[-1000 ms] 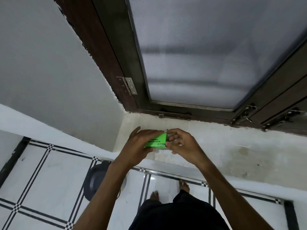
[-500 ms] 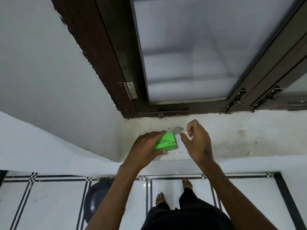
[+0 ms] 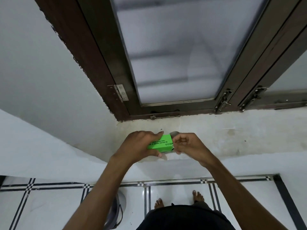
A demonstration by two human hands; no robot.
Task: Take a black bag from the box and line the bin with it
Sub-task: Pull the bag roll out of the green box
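Observation:
A small bright green box with black print is held over the white window sill. My left hand grips its left end, thumb below and fingers over the top. My right hand is curled at the box's right end, where a grey flap stands open; its fingertips touch that end. No black bag shows. The grey bin stands on the floor below my left forearm, mostly hidden by the arm.
A dark wooden window frame with frosted panes rises behind the sill, with latches at its bottom right. White floor tiles with black lines lie below. My bare feet stand beside the bin.
My right hand, which had lifted away from the box half a second ago, has come back to its open right end. The left hand keeps its hold on the box.

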